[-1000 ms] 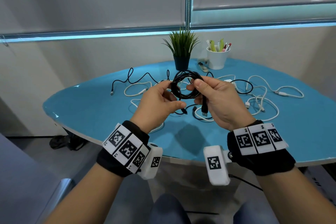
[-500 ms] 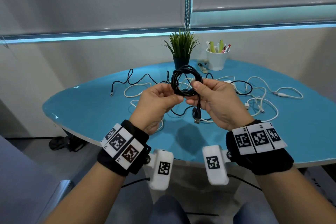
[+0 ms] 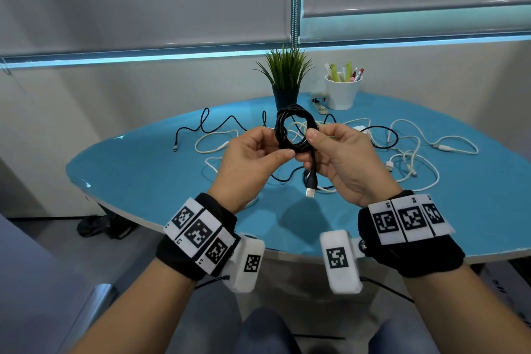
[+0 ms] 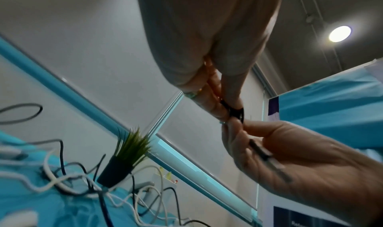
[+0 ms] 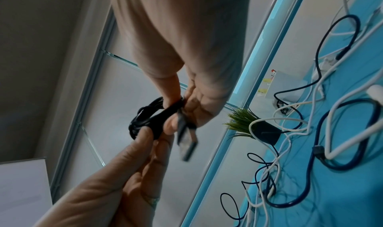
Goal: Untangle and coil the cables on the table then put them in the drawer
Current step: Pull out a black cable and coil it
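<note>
Blue bench (image 3: 143, 181) spread wide below, carrying a loose sprawl of white cables (image 3: 408, 161) and black cables (image 3: 207, 123) toward its far side, with a potted plant (image 3: 287, 77) and a white cup of pens (image 3: 342, 92) at the back edge. Above the bench's near half, raised in the air, left hand (image 3: 247, 164) and right hand (image 3: 344, 164) facing each other across a small black coil (image 3: 293, 131). Left fingers (image 3: 283, 154) pinching the coil's lower left side between thumb and forefinger; right fingers (image 3: 311, 135) pinching its right side, thumb on top, the rest curled behind. Hanging from the coil's bottom, a short free tail ending in a USB plug (image 3: 310, 192), clear of the bench. Judged as the coiling step for this one cable, close to finished: loops gathered, only the tail loose. Next move likely calling for tucking or wrapping that tail round the loops so the bundle holds, then carrying it to the drawer, not in sight here; many cables left on the bench to untangle. Against the frame half a second back, coil at much the same height and hands barely shifted, plug hanging a little lower and straighter; against a second back, coil lifted and left thumb drawn in to the pinch.
</note>
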{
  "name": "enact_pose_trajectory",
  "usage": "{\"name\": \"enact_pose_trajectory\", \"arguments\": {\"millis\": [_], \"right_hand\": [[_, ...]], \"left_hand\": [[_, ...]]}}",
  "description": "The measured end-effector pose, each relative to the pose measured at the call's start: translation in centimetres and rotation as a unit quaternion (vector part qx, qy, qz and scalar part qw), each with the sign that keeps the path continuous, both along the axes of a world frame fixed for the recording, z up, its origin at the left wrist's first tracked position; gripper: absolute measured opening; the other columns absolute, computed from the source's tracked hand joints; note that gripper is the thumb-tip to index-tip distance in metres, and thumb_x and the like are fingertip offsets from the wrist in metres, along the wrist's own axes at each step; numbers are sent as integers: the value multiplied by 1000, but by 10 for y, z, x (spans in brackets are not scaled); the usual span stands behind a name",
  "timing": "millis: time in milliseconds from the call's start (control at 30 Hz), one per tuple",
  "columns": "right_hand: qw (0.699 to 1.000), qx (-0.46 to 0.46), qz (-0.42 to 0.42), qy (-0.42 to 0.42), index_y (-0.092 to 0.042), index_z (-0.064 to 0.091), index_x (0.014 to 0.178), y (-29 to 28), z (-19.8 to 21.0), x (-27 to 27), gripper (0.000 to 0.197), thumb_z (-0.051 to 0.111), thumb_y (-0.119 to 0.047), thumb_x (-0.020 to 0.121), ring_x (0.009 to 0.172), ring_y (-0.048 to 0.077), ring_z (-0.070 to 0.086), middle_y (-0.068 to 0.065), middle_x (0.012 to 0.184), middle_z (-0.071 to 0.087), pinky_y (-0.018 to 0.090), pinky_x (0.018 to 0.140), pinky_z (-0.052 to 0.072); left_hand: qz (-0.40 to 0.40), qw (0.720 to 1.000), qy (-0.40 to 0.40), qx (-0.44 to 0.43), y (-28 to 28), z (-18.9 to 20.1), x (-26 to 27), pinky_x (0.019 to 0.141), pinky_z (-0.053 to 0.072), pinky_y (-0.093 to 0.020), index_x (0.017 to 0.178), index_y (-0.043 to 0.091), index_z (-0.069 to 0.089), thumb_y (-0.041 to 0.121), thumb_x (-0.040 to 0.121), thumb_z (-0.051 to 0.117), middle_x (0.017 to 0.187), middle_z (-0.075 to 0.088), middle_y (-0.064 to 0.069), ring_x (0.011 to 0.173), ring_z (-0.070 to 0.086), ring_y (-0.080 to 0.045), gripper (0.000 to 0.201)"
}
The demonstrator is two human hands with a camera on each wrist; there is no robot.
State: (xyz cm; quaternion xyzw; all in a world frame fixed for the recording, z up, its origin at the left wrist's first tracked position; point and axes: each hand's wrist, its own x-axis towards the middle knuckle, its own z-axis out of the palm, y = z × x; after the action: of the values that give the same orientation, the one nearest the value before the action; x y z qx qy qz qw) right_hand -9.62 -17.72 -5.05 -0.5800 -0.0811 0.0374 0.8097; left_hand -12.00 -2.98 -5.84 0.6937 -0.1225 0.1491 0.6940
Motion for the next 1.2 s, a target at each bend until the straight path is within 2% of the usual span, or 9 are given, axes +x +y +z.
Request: {"name": "enact_pose_trajectory", "arguments": {"millis": [167, 300, 467, 567, 700, 833, 967, 1100, 1200], "right_hand": [[1000, 3, 15, 10, -5, 55, 81, 0, -1, -1, 10, 56, -7, 91, 50, 15, 62, 8, 66, 67, 22, 50, 51], [1000, 13, -11, 15, -9, 47, 94, 4, -2, -1, 13, 58, -6, 89, 46, 16, 61, 13, 69, 62, 23, 46, 50], [999, -27, -9, -23, -7, 56, 84, 4, -3, 0, 6, 60, -2, 87, 52, 16, 64, 14, 76, 63, 22, 49, 52], [998, -50, -4, -44, -4, 63, 86, 3, -3, 1, 7, 60, 2, 85, 57, 15, 66, 12, 78, 66, 22, 54, 53], [993, -95, -5, -74, -8, 67, 87, 2, -4, 0, 14, 60, 4, 86, 61, 14, 68, 7, 77, 70, 23, 59, 55], [981, -164, 13, -108, -11, 67, 97, 1, -5, -1, 23, 67, 5, 80, 67, 11, 68, 6, 82, 70, 23, 69, 56], [974, -194, -5, -116, -6, 68, 102, 3, -9, -1, 29, 71, 4, 75, 62, 8, 66, 5, 76, 70, 18, 63, 53], [970, -205, -11, -126, -16, 68, 87, 4, -9, -2, 18, 67, 1, 81, 60, 11, 66, 3, 75, 70, 21, 65, 56], [969, -210, 2, -132, -19, 67, 86, 5, -9, -2, 18, 64, -1, 84, 62, 13, 66, 2, 76, 69, 22, 66, 55]], "left_hand": [[-12, 996, -33, 78, 6, 1, 0, 76, 53, -24, 86, 9, 63, -6, 77, 67, 80, 67, 1, 74, 63, -8, 19], [10, 994, -35, 106, 4, 0, -1, 71, 50, -29, 81, 15, 62, 11, 72, 67, 71, 63, 7, 69, 58, -10, 11], [45, 998, 6, 44, 3, 0, 0, 76, 50, -45, 75, 3, 56, 3, 75, 68, 75, 58, -16, 73, 57, -25, 12], [58, 998, 18, 26, 5, 1, 1, 76, 49, -40, 81, -7, 56, -8, 79, 64, 78, 57, -19, 74, 57, -25, 9], [48, 998, 12, 34, 8, 3, 2, 76, 49, -34, 78, 8, 60, -7, 79, 64, 78, 58, -14, 76, 55, -23, 16], [23, 999, 7, 39, 11, 3, 2, 69, 50, -19, 79, 11, 60, -8, 81, 63, 73, 60, -5, 68, 57, -11, 19], [18, 998, 7, 59, 10, 2, 2, 66, 52, -19, 76, 7, 55, -5, 83, 61, 72, 54, -12, 63, 54, -13, 16], [17, 997, 1, 77, 10, 1, 2, 65, 50, -18, 82, 0, 54, -5, 85, 59, 74, 52, -14, 64, 52, -13, 8], [15, 996, -1, 84, 12, 2, 2, 65, 50, -18, 84, -2, 55, -4, 86, 59, 71, 54, -11, 63, 54, -11, 5]]}}
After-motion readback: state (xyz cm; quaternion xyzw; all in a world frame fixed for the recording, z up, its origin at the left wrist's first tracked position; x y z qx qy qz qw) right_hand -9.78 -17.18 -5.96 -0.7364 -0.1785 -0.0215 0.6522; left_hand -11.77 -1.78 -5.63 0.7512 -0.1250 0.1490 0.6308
